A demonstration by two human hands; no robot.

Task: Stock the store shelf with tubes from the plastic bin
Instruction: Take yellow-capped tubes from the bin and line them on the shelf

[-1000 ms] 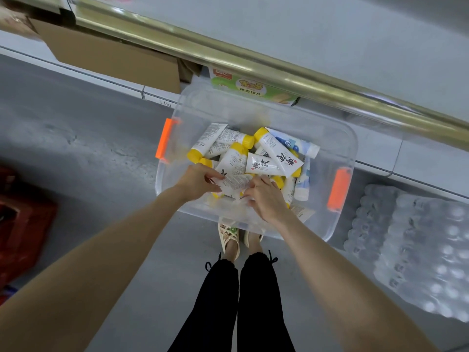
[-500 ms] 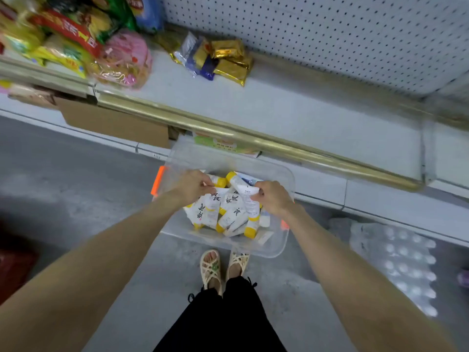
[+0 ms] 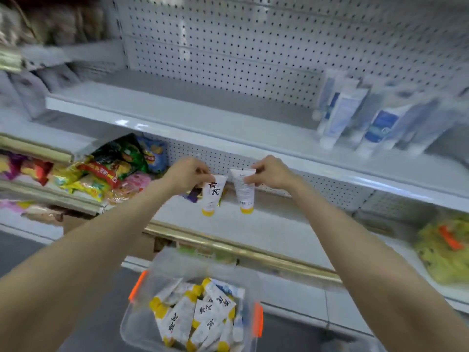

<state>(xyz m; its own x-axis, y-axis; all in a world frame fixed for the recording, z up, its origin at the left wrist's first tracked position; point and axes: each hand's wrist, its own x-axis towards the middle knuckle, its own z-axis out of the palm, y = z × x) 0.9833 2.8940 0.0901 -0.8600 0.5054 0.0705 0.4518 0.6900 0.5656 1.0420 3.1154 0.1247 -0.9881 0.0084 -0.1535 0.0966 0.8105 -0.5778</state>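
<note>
My left hand [image 3: 187, 173] pinches the crimped end of a white tube with a yellow cap [image 3: 212, 196], which hangs cap down with black characters facing me. My right hand [image 3: 272, 172] pinches a second white tube with a yellow cap [image 3: 244, 190], also cap down, its printed back facing me. Both hang in front of the white upper shelf [image 3: 193, 120]. Below, on the floor, the clear plastic bin [image 3: 132, 323] with orange latches holds several more tubes [image 3: 200, 316].
Several white and blue tubes [image 3: 355, 115] stand at the right on the upper shelf. Snack bags [image 3: 106, 168] crowd the lower shelf at the left. A yellow-green package [image 3: 446, 250] lies at the right. A gold rail [image 3: 241, 247] edges the lower shelf.
Both hands rose out of the bin, each carrying one tube, up to the level of the shelves. The view tilted upward from the bin to the shelving.
</note>
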